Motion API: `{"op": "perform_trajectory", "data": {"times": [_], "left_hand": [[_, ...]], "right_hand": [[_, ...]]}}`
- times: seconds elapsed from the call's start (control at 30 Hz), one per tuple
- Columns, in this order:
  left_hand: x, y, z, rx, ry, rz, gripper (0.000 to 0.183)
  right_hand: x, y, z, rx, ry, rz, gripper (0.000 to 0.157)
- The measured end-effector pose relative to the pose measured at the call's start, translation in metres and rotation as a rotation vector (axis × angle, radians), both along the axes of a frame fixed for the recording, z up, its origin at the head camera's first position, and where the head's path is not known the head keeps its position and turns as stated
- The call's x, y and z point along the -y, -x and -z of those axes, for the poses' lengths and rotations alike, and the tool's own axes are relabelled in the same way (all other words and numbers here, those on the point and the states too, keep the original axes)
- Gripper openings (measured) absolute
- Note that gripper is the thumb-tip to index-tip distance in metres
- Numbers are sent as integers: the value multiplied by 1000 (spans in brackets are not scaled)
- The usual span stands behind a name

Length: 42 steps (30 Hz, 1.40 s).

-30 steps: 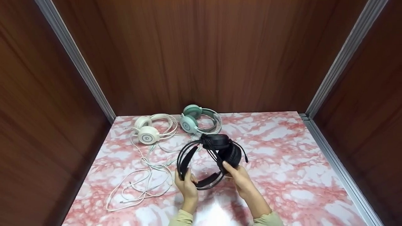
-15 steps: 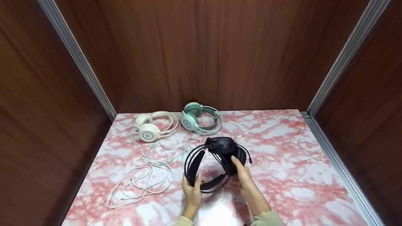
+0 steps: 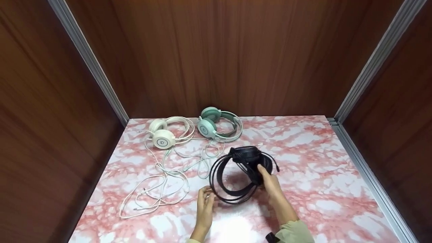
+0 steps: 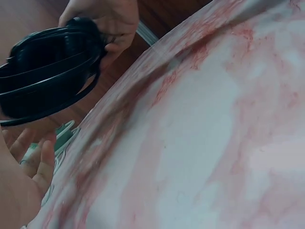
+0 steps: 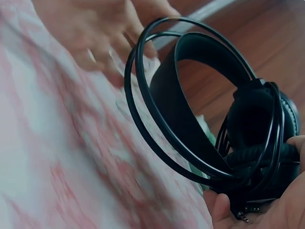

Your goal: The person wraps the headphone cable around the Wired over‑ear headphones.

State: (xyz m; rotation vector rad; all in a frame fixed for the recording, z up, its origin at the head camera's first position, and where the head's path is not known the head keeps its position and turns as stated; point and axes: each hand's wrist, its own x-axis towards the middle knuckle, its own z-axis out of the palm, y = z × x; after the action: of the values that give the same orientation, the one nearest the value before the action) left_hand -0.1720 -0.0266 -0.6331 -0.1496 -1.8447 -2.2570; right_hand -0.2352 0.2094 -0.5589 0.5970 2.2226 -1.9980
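My right hand (image 3: pixel 272 185) grips a black over-ear headset (image 3: pixel 248 154) by its ear cups, thumb on the near cup. The headset is held up over the table, its double-wire headband and inner strap facing left, its mic boom sticking out at the right. A black cord is bundled around the cups, and a small plug (image 5: pixel 243 217) shows by the right palm in the right wrist view. My left hand (image 3: pixel 204 207) is beside the headband's lower left with relaxed fingers, holding nothing. In the left wrist view, the left fingers (image 4: pixel 46 164) lie apart below the headband.
Behind on the table (image 3: pixel 324 206) lie a cream headset (image 3: pixel 163 139) and a mint-green headset (image 3: pixel 206 129). Their pale cables (image 3: pixel 155 204) loop across the left side. Brown wood-grain panels (image 3: pixel 216 60) and metal rails (image 3: pixel 369 64) enclose the table on three sides.
My left hand has let go of the headband and now sits just left of it. The black headset has shifted right and turned slightly in my right hand.
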Motion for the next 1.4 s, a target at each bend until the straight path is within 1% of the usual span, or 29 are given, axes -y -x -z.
{"op": "perform_trajectory", "data": {"times": [0.07, 0.13, 0.17, 0.23, 0.3, 0.33, 0.47, 0.53, 0.6, 0.67, 0.73, 0.8, 0.87, 0.93, 1.0, 1.1, 1.17, 1.27, 1.4], "left_hand": [[3, -2, 0, 37, 35, 0, 28], [6, -4, -1, 79, 60, 20, 26], [6, -6, -5, 92, 68, 36, 25], [7, -10, -15, 112, 83, 70, 24], [8, -14, -26, 110, 109, 103, 23], [8, -15, -29, 110, 121, 117, 23], [9, -15, -30, 105, 164, 126, 26], [11, -16, -29, 120, 162, 121, 27], [12, -20, -36, 123, 163, 113, 27], [13, -22, -39, 118, 166, 98, 29], [14, -23, -39, 111, 174, 95, 29], [15, -23, -39, 109, 178, 98, 30], [16, -23, -38, 113, 179, 111, 31], [17, -22, -37, 117, 175, 123, 32], [19, -22, -36, 113, 170, 137, 33], [21, -21, -34, 102, 158, 151, 34], [22, -19, -32, 97, 147, 156, 33], [24, -18, -30, 106, 133, 162, 32], [26, -20, -30, 123, 131, 173, 33]], "right_hand": [[-13, 7, -1, 7, -47, -9, 86], [-27, 15, -2, 17, -73, -13, 88], [-34, 19, -3, 21, -85, -10, 88], [-49, 29, -5, 30, -66, -1, 87], [-65, 41, -9, 41, -59, -3, 87], [-73, 47, -11, 43, -68, -7, 88], [-101, 75, -22, 69, -32, -13, 86], [-113, 88, -28, 81, 18, -11, 81], [-124, 101, -33, 97, 83, -12, 75], [-135, 113, -36, 114, 128, -42, 66], [-145, 124, -37, 146, 144, -59, 58], [-154, 133, -36, 176, 117, -103, 55], [-162, 140, -34, 207, 66, -149, 59], [-168, 144, -31, 239, 20, -182, 66], [-171, 148, -29, 261, -17, -233, 73], [-175, 151, -24, 290, -38, -268, 79], [-176, 152, -22, 299, -52, -284, 82], [-176, 153, -20, 300, -73, -288, 83], [-174, 155, -16, 299, -97, -265, 83]]}}
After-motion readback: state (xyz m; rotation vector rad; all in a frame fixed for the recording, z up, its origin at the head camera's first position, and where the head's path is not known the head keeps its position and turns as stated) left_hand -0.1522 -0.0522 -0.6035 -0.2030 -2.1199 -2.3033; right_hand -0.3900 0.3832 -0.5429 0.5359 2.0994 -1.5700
